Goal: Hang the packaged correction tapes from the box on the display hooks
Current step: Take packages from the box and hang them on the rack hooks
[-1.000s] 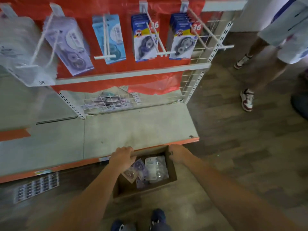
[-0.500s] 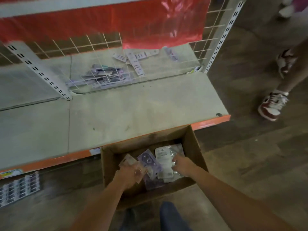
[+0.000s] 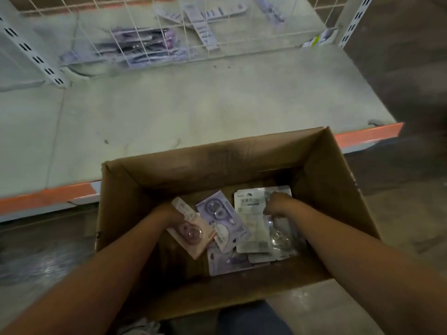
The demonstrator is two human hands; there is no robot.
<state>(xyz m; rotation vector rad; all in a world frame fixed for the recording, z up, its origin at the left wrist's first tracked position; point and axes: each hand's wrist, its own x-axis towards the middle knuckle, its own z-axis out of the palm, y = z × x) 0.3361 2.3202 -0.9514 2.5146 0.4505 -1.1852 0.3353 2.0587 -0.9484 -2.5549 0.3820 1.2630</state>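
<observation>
An open cardboard box (image 3: 321, 165) sits on the floor against the shelf edge, with several packaged correction tapes lying in its bottom. My left hand (image 3: 169, 212) is inside it and grips a pink packaged tape (image 3: 193, 234) by its top. A purple pack (image 3: 221, 220) lies in the middle. My right hand (image 3: 278, 204) reaches down onto a white and clear pack (image 3: 251, 228), fingers curled at its upper edge. The display hooks are out of view.
The pale bottom shelf (image 3: 193, 100) with an orange front strip (image 3: 370, 136) lies just beyond the box. Behind a wire grid (image 3: 150, 30) lie loose packs and label strips. Slotted white uprights (image 3: 31, 52) stand at both sides. Dark wood floor surrounds the box.
The view has dropped and moved closer to the box; the hooks and red backing have left the frame. Both hands went from the box rim down onto the packs inside.
</observation>
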